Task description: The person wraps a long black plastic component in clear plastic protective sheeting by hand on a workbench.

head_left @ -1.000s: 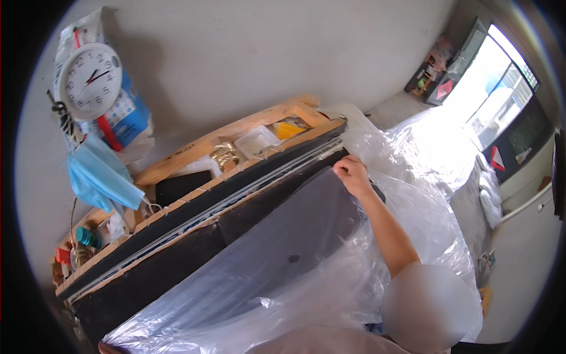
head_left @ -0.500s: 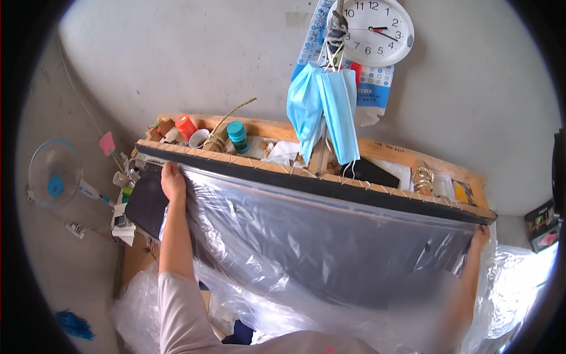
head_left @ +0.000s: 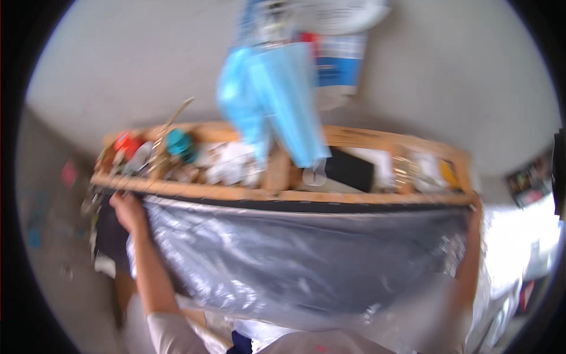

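A dark cloth panel (head_left: 101, 227) hangs from the front bar of a long wooden frame (head_left: 236, 190), with a clear plastic sheet (head_left: 306, 259) spread over it. My left hand (head_left: 127, 211) is closed at the sheet's upper left, just below the bar, and the panel runs on past it. At the far right end my right hand (head_left: 474, 207) is closed at the sheet's upper corner beside the bar; its fingers are smeared. Between the hands, the sheet's upper edge lies just under the bar.
Inside the frame's trough lie a teal-lidded jar (head_left: 180, 144), an orange container (head_left: 128, 144), crumpled white paper (head_left: 233, 162) and a black flat piece (head_left: 349, 170). Blue face masks (head_left: 289, 100) hang over it before a wall clock (head_left: 342, 15). Bright plastic (head_left: 516, 248) hangs at the right.
The view has shifted and blurred: the frame looks more level, with more of its trough showing. Both hands remain at the two ends of the sheet, now close up under the bar.
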